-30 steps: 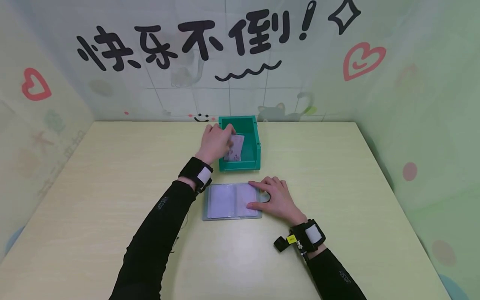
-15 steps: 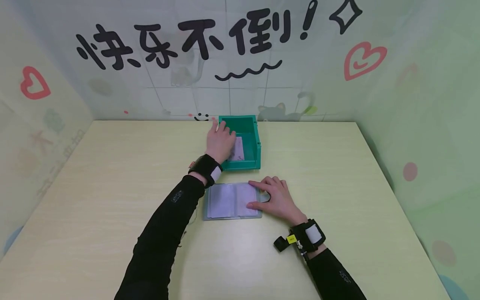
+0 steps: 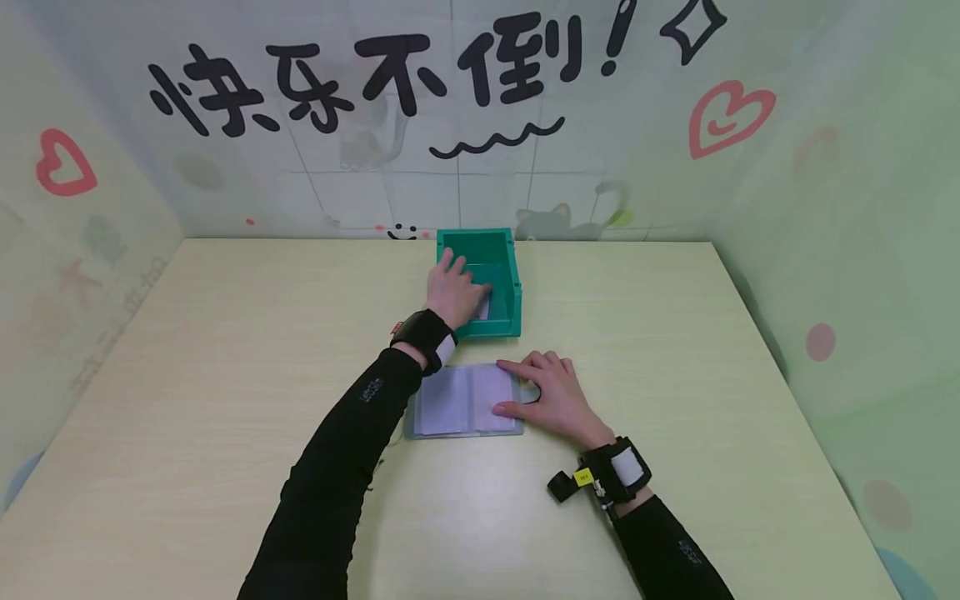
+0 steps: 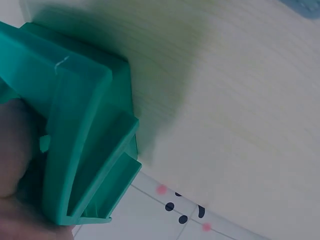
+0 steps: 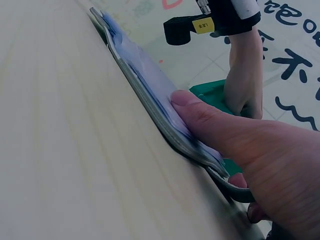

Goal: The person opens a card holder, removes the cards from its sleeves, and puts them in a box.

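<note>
A green bin stands at the back of the table. My left hand reaches inside it over a small purple card; whether the fingers grip the card cannot be seen. The left wrist view shows the bin's wall beside part of the hand. In front of the bin, an open booklet with clear sleeves lies flat. My right hand holds the booklet's right edge, thumb on the page, as the right wrist view also shows with the thumb on the sleeves.
The pale wooden table stretches around the bin and booklet. A printed backdrop with black lettering rises behind it and along both sides. My left forearm in a black sleeve crosses the table close to the booklet's left side.
My left hand has moved right and slightly toward me within the bin and now covers most of the card. My right hand and the booklet have stayed in place.
</note>
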